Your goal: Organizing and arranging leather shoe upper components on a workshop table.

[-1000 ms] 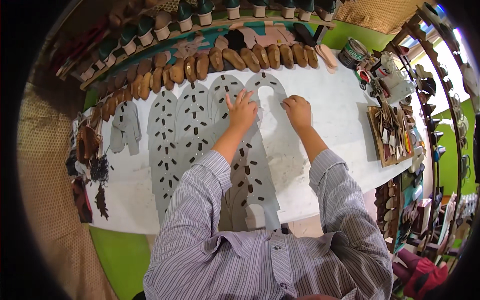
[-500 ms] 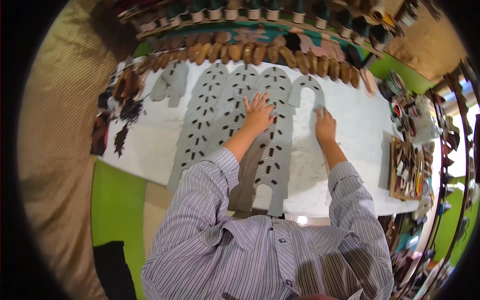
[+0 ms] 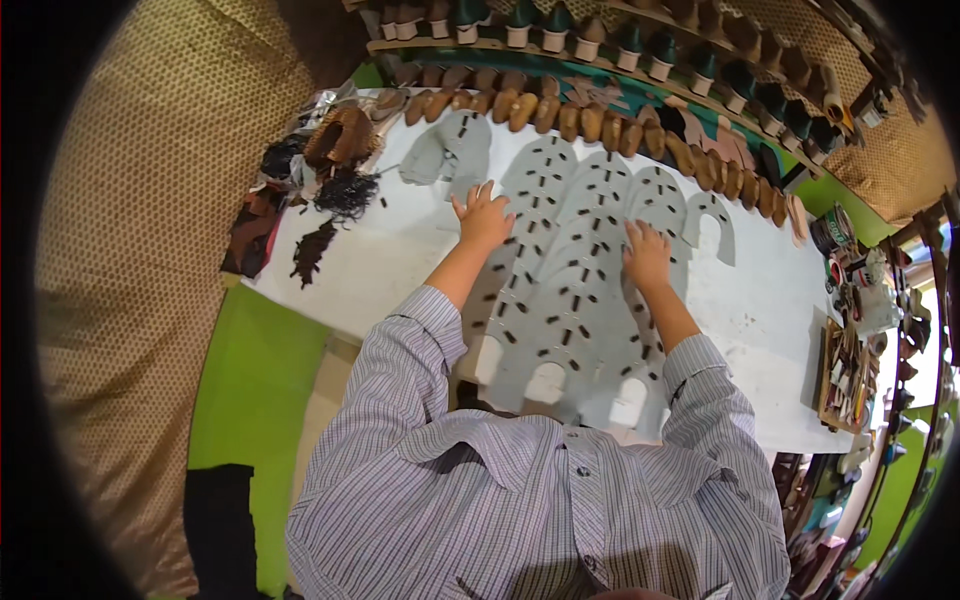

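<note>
Rows of overlapping grey U-shaped pieces [image 3: 560, 300], dotted with small dark brown tabs, lie down the middle of a white table [image 3: 735, 385]. My left hand [image 3: 484, 218] is open, fingers spread, at the left edge of the leftmost row. Just beyond it is a small pile of plain grey pieces [image 3: 420, 158]. Over the right-hand rows, my right hand [image 3: 648, 258] is open with its fingers apart; nothing shows in it. A lone grey arch piece [image 3: 727, 240] with dark tabs lies to its right, at the far end.
Brown shoe lasts [image 3: 592, 124] line the table's far edge, below a shelf of more lasts [image 3: 628, 48]. Black strips [image 3: 345, 196] and a brown leather piece [image 3: 338, 138] lie at left. A tool box [image 3: 846, 375] and a can [image 3: 832, 230] stand at right.
My left hand has moved left from the middle rows to the leftmost row's edge. My right hand has left the lone arch piece and moved left over the rows. The view has turned.
</note>
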`<move>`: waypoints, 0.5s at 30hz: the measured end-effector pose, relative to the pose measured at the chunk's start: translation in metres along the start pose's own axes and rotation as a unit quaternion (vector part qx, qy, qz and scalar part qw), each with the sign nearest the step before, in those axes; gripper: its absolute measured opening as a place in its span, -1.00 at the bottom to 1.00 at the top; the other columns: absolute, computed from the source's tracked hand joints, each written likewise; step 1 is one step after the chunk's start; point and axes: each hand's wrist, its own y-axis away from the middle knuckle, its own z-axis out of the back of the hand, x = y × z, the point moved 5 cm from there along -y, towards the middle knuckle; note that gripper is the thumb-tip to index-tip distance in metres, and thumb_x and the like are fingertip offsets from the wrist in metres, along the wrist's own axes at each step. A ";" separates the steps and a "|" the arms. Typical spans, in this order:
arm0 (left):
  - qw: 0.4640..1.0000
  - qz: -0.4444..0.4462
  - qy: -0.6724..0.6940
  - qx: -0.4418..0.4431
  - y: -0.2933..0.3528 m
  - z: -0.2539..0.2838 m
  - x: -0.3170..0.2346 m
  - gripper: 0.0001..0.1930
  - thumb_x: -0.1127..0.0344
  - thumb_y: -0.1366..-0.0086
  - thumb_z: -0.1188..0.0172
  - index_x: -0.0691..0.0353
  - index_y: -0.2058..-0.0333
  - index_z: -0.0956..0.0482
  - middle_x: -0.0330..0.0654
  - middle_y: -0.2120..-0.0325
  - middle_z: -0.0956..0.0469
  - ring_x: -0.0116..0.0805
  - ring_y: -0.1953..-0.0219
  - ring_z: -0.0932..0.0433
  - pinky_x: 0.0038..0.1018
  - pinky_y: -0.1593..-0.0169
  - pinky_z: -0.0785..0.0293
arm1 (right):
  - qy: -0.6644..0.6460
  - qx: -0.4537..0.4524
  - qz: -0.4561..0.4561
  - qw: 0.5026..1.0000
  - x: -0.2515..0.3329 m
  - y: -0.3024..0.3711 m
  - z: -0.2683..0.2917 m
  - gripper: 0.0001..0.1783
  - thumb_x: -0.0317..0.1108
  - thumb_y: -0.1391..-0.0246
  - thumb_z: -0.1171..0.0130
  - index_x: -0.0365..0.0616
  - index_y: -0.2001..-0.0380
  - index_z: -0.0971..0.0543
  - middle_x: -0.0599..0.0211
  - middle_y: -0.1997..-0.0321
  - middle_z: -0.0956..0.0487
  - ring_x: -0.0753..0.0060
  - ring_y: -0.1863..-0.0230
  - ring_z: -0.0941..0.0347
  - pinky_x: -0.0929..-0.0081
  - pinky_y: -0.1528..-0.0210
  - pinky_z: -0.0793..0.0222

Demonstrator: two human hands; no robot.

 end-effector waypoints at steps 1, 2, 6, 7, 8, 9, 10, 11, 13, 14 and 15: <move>1.000 0.006 -0.009 -0.002 -0.003 0.004 0.021 -0.67 0.09 -0.03 -0.18 -0.05 0.18 -0.54 -0.15 -0.14 -0.19 -0.12 -0.22 -0.05 0.21 -0.19 0.31 | -0.023 0.020 0.012 0.999 0.025 -0.006 -0.009 -0.47 -0.30 0.05 -0.03 0.14 -0.07 -0.33 0.35 -0.15 -0.28 0.30 -0.18 -0.17 -0.01 -0.22 0.06; 1.000 0.013 -0.019 0.000 -0.005 0.007 0.044 -0.68 0.10 -0.04 -0.16 -0.06 0.18 -0.54 -0.16 -0.13 -0.21 -0.13 -0.21 -0.07 0.22 -0.19 0.29 | -0.046 0.043 0.024 0.998 0.055 -0.010 -0.019 -0.53 -0.29 0.05 -0.04 0.12 -0.03 -0.38 0.35 -0.10 -0.34 0.30 -0.15 -0.21 0.00 -0.21 0.04; 0.999 0.029 -0.031 -0.002 -0.022 0.021 0.126 -0.67 0.09 -0.05 -0.15 0.00 0.18 -0.54 -0.16 -0.11 -0.24 -0.15 -0.19 -0.11 0.21 -0.18 0.26 | -0.064 0.047 0.062 0.995 0.159 -0.032 -0.050 -0.64 -0.27 0.05 -0.04 0.08 0.10 -0.48 0.36 0.03 -0.44 0.31 -0.08 -0.27 0.02 -0.15 -0.03; 0.999 0.035 -0.040 -0.009 -0.027 0.023 0.144 -0.67 0.08 -0.06 -0.14 0.05 0.19 -0.55 -0.16 -0.10 -0.25 -0.16 -0.18 -0.12 0.20 -0.18 0.24 | -0.070 0.016 0.083 0.994 0.184 -0.035 -0.056 -0.67 -0.26 0.07 -0.07 0.07 0.15 -0.50 0.38 0.08 -0.46 0.29 -0.02 -0.32 0.08 -0.07 -0.11; 0.998 0.040 -0.048 -0.017 -0.034 0.026 0.158 -0.66 0.08 -0.07 -0.14 0.09 0.20 -0.55 -0.17 -0.09 -0.25 -0.17 -0.17 -0.13 0.20 -0.18 0.22 | -0.073 -0.017 0.104 0.992 0.206 -0.041 -0.057 -0.70 -0.24 0.08 -0.09 0.05 0.21 -0.52 0.40 0.13 -0.49 0.28 0.05 -0.36 0.14 0.01 -0.19; 0.997 0.046 -0.055 -0.027 -0.038 0.028 0.173 -0.66 0.09 -0.08 -0.12 0.14 0.21 -0.55 -0.17 -0.07 -0.28 -0.18 -0.16 -0.14 0.19 -0.17 0.19 | -0.070 -0.016 0.103 0.992 0.227 -0.048 -0.060 -0.70 -0.24 0.08 -0.09 0.05 0.21 -0.52 0.40 0.13 -0.49 0.28 0.05 -0.36 0.14 0.01 -0.19; 0.997 0.045 -0.051 -0.027 -0.044 0.028 0.185 -0.66 0.09 -0.08 -0.12 0.14 0.21 -0.55 -0.17 -0.07 -0.28 -0.18 -0.16 -0.14 0.19 -0.17 0.19 | -0.082 0.005 0.095 0.992 0.245 -0.056 -0.065 -0.68 -0.22 0.07 -0.09 0.06 0.17 -0.51 0.40 0.13 -0.49 0.28 0.05 -0.36 0.14 -0.01 -0.17; 0.996 0.055 -0.061 -0.028 -0.051 0.028 0.199 -0.65 0.09 -0.08 -0.12 0.13 0.20 -0.55 -0.19 -0.06 -0.28 -0.18 -0.16 -0.15 0.19 -0.17 0.18 | -0.095 0.026 0.087 0.991 0.262 -0.064 -0.068 -0.66 -0.20 0.06 -0.08 0.07 0.14 -0.49 0.40 0.14 -0.48 0.29 0.05 -0.36 0.13 -0.03 -0.16; 0.994 0.081 -0.059 -0.039 -0.065 0.025 0.219 -0.68 0.10 -0.08 -0.12 0.11 0.24 -0.58 -0.22 -0.03 -0.31 -0.18 -0.15 -0.15 0.21 -0.16 0.22 | -0.083 0.046 0.062 0.994 0.288 -0.077 -0.072 -0.63 -0.19 0.05 -0.08 0.08 0.10 -0.46 0.39 0.14 -0.49 0.27 0.04 -0.36 0.13 -0.03 -0.15; 0.995 0.076 -0.057 -0.037 -0.070 0.026 0.220 -0.68 0.10 -0.08 -0.12 0.11 0.24 -0.58 -0.22 -0.03 -0.31 -0.18 -0.15 -0.15 0.21 -0.16 0.22 | -0.072 0.069 0.035 0.994 0.293 -0.080 -0.078 -0.59 -0.17 0.04 -0.08 0.09 0.06 -0.44 0.37 0.15 -0.49 0.26 0.04 -0.36 0.13 -0.04 -0.14; 0.997 0.062 -0.047 -0.023 -0.076 0.025 0.220 -0.71 0.10 -0.07 -0.13 0.09 0.28 -0.59 -0.22 -0.03 -0.32 -0.17 -0.15 -0.14 0.23 -0.16 0.25 | -0.070 0.062 0.027 0.995 0.297 -0.083 -0.079 -0.54 -0.18 -0.01 -0.06 0.09 -0.03 -0.35 0.33 0.15 -0.47 0.23 0.03 -0.34 0.02 -0.10 -0.10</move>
